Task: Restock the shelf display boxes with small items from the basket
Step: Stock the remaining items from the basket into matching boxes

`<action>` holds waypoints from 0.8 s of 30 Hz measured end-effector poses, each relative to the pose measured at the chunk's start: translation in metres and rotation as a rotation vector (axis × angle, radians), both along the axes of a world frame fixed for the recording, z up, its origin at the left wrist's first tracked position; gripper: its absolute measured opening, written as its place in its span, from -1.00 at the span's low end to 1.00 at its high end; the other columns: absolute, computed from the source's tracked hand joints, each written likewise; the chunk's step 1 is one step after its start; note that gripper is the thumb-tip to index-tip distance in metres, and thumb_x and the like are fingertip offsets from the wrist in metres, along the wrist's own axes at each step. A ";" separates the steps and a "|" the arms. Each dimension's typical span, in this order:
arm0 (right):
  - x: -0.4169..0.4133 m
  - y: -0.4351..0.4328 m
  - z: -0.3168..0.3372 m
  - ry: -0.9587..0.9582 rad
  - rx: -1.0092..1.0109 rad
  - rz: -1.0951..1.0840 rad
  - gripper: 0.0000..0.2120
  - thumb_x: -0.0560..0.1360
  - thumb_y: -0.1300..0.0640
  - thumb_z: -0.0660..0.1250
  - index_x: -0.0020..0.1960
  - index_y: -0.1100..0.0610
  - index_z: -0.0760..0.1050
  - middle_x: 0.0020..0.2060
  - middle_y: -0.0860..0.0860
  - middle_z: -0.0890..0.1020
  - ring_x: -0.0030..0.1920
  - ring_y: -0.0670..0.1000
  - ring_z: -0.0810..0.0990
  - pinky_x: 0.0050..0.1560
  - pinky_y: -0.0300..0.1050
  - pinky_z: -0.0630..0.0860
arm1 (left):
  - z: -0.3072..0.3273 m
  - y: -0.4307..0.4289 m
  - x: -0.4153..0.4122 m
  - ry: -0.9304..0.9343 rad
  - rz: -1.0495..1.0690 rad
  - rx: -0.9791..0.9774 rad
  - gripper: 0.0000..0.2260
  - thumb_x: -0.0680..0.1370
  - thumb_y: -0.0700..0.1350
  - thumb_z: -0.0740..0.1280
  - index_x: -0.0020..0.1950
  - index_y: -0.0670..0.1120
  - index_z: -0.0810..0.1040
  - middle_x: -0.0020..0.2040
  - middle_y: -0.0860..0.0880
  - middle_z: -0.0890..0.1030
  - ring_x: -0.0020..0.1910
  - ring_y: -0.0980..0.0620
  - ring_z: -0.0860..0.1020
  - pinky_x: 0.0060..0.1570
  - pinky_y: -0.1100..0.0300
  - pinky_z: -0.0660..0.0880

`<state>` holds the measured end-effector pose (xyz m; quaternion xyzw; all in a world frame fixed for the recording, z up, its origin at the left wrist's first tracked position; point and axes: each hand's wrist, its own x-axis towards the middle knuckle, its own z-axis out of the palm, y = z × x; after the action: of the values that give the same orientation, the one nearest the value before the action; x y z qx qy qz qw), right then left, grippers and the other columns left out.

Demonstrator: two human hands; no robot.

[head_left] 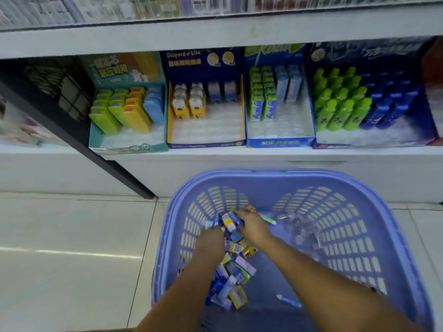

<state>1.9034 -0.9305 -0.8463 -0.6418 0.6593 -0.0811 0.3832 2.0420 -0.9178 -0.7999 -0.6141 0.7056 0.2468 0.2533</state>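
A purple plastic basket (pixel 359 236) stands on the floor below the shelf, with a heap of small packaged items (pixel 231 281) on its bottom. Both my hands are down inside it. My left hand (pixel 211 238) is closed around several small items, blue and yellow ones sticking out past the fingers. My right hand (pixel 251 226) lies just right of it, fingers on a yellow-and-blue item at the top of that bunch. On the shelf stand four display boxes: teal (pixel 129 147), dark blue and yellow (pixel 206 140), blue (pixel 280 140), dark navy (pixel 374 140).
Crumpled clear plastic (pixel 302 231) lies in the basket's right half, and a loose blue item (pixel 287 300) near its front. A dark shelf post (pixel 79 149) slants down at the left. Pale floor tiles (pixel 72 248) spread to the left.
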 end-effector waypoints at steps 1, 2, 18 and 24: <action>0.002 0.001 -0.005 0.009 -0.031 -0.012 -0.64 0.48 0.28 0.26 0.26 0.12 0.48 0.17 0.14 0.42 0.12 0.18 0.49 0.16 -0.09 0.38 | -0.006 0.002 0.001 -0.029 -0.004 -0.018 -0.71 0.56 -0.22 0.24 0.29 -0.14 0.37 0.21 -0.15 0.51 0.31 -0.15 0.37 0.23 0.02 0.40; 0.004 0.003 -0.008 0.027 -0.057 -0.022 -0.68 0.47 0.27 0.27 0.21 0.13 0.50 0.14 0.12 0.43 0.09 0.17 0.50 0.13 -0.08 0.39 | -0.010 0.003 0.001 -0.054 -0.007 -0.033 -0.69 0.56 -0.20 0.26 0.30 -0.13 0.36 0.21 -0.14 0.51 0.34 -0.15 0.35 0.24 0.02 0.40; -0.059 0.011 0.086 -0.534 0.298 -0.218 -0.55 0.43 0.39 0.38 0.27 0.16 0.40 -0.42 0.04 0.54 -0.39 -0.07 0.52 -0.25 -0.17 0.54 | 0.007 -0.008 -0.015 0.052 -0.046 -0.069 -0.79 0.49 -0.05 0.37 0.00 -0.18 0.59 0.07 -0.15 0.60 0.14 -0.12 0.50 0.10 0.02 0.47; -0.087 0.015 0.176 -0.870 0.190 -0.298 -0.63 0.49 0.44 0.24 0.22 0.14 0.43 -0.03 0.21 0.64 -0.12 0.04 0.65 -0.06 -0.13 0.61 | 0.077 -0.028 -0.025 1.085 0.693 0.381 -0.89 0.49 -0.28 0.37 -0.21 -0.16 0.50 -0.28 -0.12 0.61 -0.29 0.01 0.60 -0.19 0.20 0.56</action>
<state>1.8167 -0.9152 -0.6698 -0.4085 0.5267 -0.3359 0.6654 2.0165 -0.9457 -0.7231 -0.5385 0.4393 0.7077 -0.1272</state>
